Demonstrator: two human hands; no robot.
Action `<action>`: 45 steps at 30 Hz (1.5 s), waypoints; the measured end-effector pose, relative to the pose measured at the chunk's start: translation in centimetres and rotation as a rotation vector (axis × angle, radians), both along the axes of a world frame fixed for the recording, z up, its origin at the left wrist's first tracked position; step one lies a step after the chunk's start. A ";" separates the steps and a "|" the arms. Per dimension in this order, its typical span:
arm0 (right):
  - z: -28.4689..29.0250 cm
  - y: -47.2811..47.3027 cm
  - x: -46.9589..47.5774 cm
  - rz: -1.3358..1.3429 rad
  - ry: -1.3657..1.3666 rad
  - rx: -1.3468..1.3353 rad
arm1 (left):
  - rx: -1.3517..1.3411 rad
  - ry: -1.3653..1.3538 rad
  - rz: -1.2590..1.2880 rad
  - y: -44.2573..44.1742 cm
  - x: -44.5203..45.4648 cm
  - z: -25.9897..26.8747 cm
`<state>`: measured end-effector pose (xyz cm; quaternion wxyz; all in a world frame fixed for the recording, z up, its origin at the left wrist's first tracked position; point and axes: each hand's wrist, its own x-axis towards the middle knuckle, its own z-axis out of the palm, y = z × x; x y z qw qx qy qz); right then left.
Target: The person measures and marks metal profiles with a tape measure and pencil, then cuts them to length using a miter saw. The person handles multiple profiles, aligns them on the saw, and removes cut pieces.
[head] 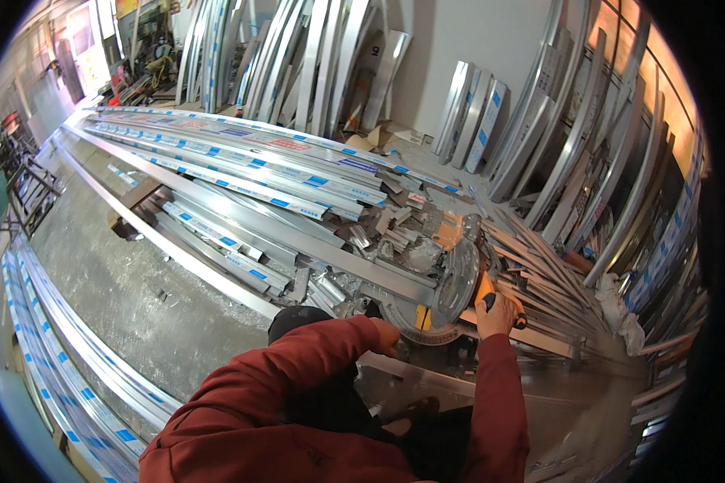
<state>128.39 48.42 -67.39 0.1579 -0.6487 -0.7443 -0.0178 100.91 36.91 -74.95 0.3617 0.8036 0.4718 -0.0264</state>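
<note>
My right hand (498,314) is closed around the orange handle (485,288) of a miter saw. The round blade guard (459,281) of the saw is lowered at the end of a long aluminum profile (362,268), which lies across the saw's base. Below the profile shows the curved scale of the turntable (432,335) with a yellow insert. My left hand (388,337) rests near my knee, left of the turntable; its fingers are bent, and whether it holds anything cannot be seen. The blade itself is hidden by the guard.
Long aluminum profiles (217,151) with blue-marked film lie beyond the saw, with short offcuts (399,223) at their ends. More profiles (72,362) lie at the lower left. Thin strips (538,265) are heaped right of the saw. Upright profiles (326,66) lean on the wall.
</note>
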 end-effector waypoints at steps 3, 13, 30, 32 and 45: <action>-0.1 0.2 0.0 -0.013 -0.011 -0.038 | 0.002 0.013 -0.002 0.1 0.6 0.5; -0.7 -0.5 -0.3 0.059 0.157 0.079 | -0.099 0.027 0.004 0.4 0.4 0.7; -1.2 -0.4 3.0 0.180 0.161 -0.140 | -0.091 0.011 -0.035 0.9 2.0 1.2; -1.6 -0.4 2.8 0.177 0.174 -0.105 | -0.124 -0.007 -0.034 0.9 2.5 1.3; -5.3 0.6 1.5 0.046 -0.060 0.253 | -0.227 0.097 -0.035 2.1 5.3 -0.3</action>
